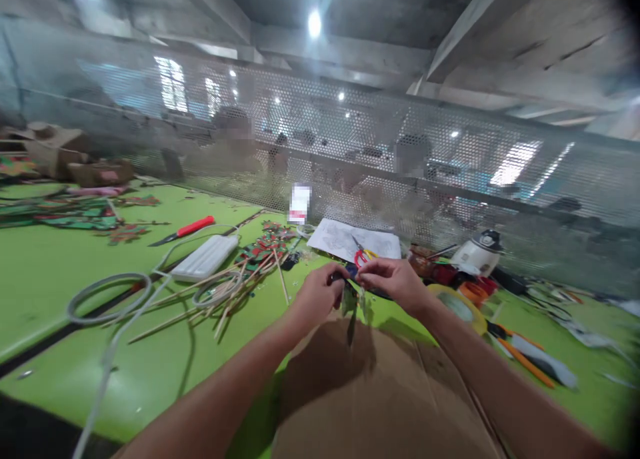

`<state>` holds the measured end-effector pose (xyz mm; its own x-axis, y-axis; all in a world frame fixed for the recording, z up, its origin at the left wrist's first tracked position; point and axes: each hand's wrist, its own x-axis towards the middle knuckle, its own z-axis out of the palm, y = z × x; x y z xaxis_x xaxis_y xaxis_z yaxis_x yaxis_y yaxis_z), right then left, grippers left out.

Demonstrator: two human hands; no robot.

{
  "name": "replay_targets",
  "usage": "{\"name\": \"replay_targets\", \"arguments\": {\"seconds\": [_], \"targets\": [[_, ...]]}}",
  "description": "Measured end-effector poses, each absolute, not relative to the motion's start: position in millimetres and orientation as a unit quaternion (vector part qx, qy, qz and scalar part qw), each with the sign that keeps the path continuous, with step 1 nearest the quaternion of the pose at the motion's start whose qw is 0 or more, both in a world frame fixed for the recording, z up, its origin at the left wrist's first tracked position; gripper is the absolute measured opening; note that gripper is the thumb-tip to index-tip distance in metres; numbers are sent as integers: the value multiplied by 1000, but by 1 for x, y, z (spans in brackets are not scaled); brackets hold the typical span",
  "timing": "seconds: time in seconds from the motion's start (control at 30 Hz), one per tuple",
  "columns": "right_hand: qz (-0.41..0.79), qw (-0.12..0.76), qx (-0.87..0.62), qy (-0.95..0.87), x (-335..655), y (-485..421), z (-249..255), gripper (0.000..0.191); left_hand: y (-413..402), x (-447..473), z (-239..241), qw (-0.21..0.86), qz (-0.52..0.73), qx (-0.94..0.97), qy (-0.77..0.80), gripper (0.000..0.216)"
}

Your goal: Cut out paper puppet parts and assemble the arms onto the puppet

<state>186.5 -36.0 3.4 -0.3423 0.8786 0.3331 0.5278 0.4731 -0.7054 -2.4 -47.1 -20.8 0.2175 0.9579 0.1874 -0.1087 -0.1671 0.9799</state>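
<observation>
Both my hands meet over the far edge of a brown cardboard sheet [380, 392] on a green table [60, 272]. My left hand [318, 294] is closed around a small dark object whose green and dark piece [350, 306] hangs down between the hands. My right hand [395, 280] pinches the same piece from the right, fingers pressed together. What the piece is, I cannot make out through the blur.
A bundle of thin wooden sticks [230, 292] and coiled white cable [107, 296] lie left. A white power strip [206, 256], red-handled knife [186, 230], printed paper [350, 240], red-yellow scissors [364, 254], yellow tape roll [460, 306], orange pliers [525, 354]. Perforated screen [380, 146] behind.
</observation>
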Motion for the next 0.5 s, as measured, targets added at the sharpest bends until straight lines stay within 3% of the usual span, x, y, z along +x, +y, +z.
{"name": "replay_targets", "arguments": {"seconds": [0.13, 0.33, 0.5], "targets": [[218, 402, -455, -764, 196, -83, 2, 16, -72, 9, -22, 565, 399, 642, 331, 6], [65, 389, -425, -815, 203, -120, -9, 14, -92, 13, -19, 585, 288, 689, 317, 34], [-1, 403, -395, -825, 197, -126, -21, 19, -95, 18, -17, 587, 296, 678, 328, 42]]}}
